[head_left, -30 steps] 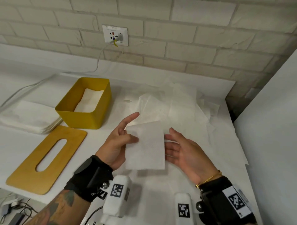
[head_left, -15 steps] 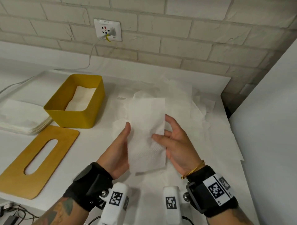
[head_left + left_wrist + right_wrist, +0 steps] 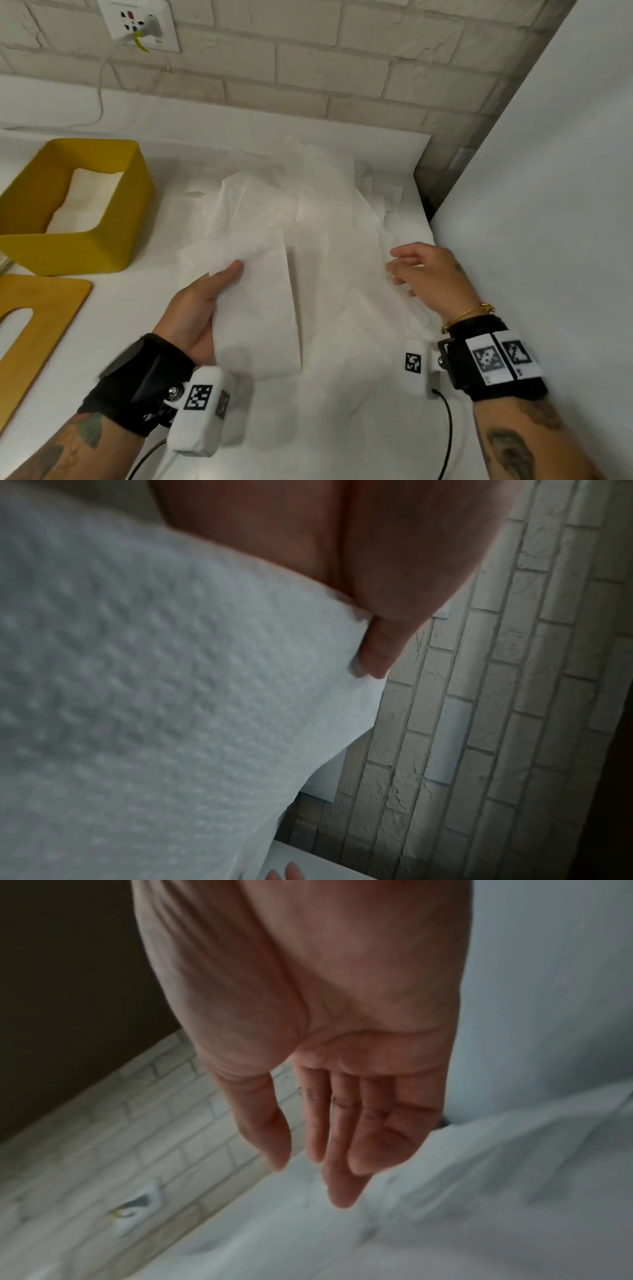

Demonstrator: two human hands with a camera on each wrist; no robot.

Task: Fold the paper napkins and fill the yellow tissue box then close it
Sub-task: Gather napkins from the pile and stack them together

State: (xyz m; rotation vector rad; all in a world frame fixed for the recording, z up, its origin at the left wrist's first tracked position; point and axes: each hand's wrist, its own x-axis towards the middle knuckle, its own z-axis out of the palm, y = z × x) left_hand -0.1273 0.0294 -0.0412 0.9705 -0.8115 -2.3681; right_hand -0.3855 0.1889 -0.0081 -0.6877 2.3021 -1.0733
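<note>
While left hand (image 3: 195,308) holds folded napkin (image 3: 263,308), right hand (image 3: 428,274) hovers slack-fingered.

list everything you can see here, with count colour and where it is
tissue box: 1, yellow, open, far left on the table, white napkins inside
lid: 1, yellow-brown with a slot, flat on the table in front of the box
folded napkin: 1, white, held in the left hand
loose napkins: a pile, count unclear, white, spread over the table's middle and right
table: 1, white
socket: 1, white, on the brick wall, with a plug and cable
wrist cameras: 2, white, on black straps
bracelet: 1, gold, right wrist
left hand: grips the folded napkin
right hand: open, empty, above the loose napkins
</note>
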